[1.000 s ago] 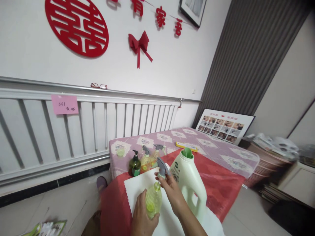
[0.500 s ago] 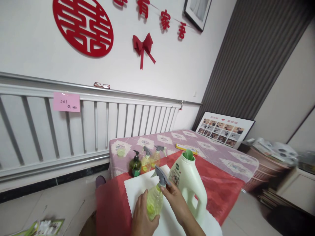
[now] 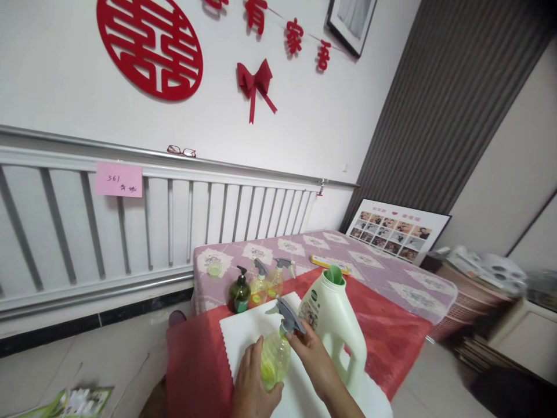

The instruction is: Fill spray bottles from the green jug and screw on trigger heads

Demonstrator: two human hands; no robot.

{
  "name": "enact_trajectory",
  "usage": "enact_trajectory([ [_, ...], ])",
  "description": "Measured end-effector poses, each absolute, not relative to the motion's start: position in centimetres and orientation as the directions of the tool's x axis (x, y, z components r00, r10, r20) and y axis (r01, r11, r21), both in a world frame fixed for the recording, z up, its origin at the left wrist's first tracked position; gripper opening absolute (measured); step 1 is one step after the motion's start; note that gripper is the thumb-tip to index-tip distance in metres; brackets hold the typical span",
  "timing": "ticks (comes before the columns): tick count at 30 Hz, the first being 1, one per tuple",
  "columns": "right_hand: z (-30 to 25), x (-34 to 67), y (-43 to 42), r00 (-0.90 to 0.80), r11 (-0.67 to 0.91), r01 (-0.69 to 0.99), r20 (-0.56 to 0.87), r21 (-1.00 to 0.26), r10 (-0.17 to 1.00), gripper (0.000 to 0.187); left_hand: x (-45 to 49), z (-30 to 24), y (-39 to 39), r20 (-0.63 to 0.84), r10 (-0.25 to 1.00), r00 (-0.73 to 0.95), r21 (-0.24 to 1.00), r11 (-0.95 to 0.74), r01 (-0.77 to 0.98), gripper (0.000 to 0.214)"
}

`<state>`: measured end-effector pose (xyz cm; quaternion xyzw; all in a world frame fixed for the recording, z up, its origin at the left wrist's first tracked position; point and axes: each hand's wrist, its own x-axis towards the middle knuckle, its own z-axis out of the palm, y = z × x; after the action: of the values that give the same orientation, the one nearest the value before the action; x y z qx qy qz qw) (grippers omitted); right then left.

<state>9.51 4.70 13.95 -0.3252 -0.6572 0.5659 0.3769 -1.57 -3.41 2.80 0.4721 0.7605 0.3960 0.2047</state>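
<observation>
A clear yellow-green spray bottle (image 3: 275, 355) with a grey trigger head stands slightly tilted over the white mat (image 3: 243, 334). My left hand (image 3: 256, 383) is wrapped round the bottle's body. At its neck, the fingers of my right hand (image 3: 311, 354) grip the grey spray head (image 3: 290, 314). Close to my right hand stands a large pale green detergent jug (image 3: 337, 313) with an open mouth and a green spout inside. Behind the mat are a dark green pump bottle (image 3: 239, 293) and two more spray bottles (image 3: 259, 288) with grey heads.
A red cloth (image 3: 387, 342) lies over the purple patterned tablecloth (image 3: 289, 247). Farther back are a yellow box (image 3: 329, 264) and a small pale green cap (image 3: 214, 269). A white radiator (image 3: 195, 215) runs behind the table; a photo board (image 3: 398, 229) leans at the back right.
The spray head in my right hand has turned a little on the bottle's neck. Both hands keep their hold, and the view has shifted slightly.
</observation>
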Motion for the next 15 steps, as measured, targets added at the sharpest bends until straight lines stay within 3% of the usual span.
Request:
enact_trajectory([
  [15,13.5,10.3,6.0,-0.601,0.228,0.053,0.151,-0.972,0.785,0.046,-1.6,2.3,-3.4,0.081,0.878,-0.471,0.783,0.236,0.575,0.092],
])
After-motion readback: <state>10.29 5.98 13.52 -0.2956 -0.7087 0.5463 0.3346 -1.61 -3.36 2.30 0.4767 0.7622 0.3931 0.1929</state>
